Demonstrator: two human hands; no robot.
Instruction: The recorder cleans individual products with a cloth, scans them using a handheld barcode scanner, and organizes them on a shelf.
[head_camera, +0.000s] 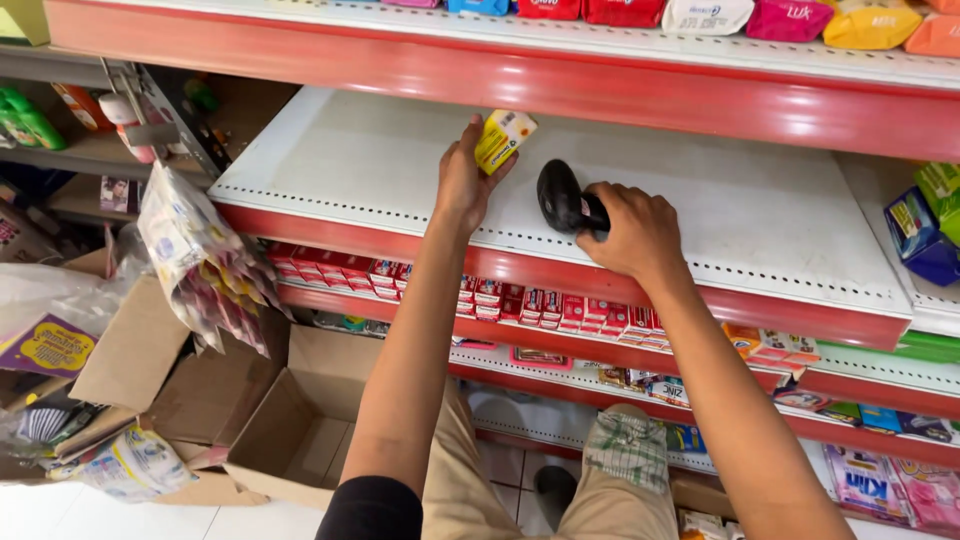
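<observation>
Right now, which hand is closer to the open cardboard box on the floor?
The left. The left hand holds a yellow packet above the box; the right hand, gripping a black scanner, is farther right.

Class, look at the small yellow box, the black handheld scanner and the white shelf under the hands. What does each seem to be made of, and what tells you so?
Small yellow box in the left hand: probably printed cardboard, with crisp folded edges.
Black handheld scanner in the right hand: likely moulded plastic, rounded with a glossy highlight.
White shelf: seemingly painted sheet metal, flat with rows of punched holes.
</observation>
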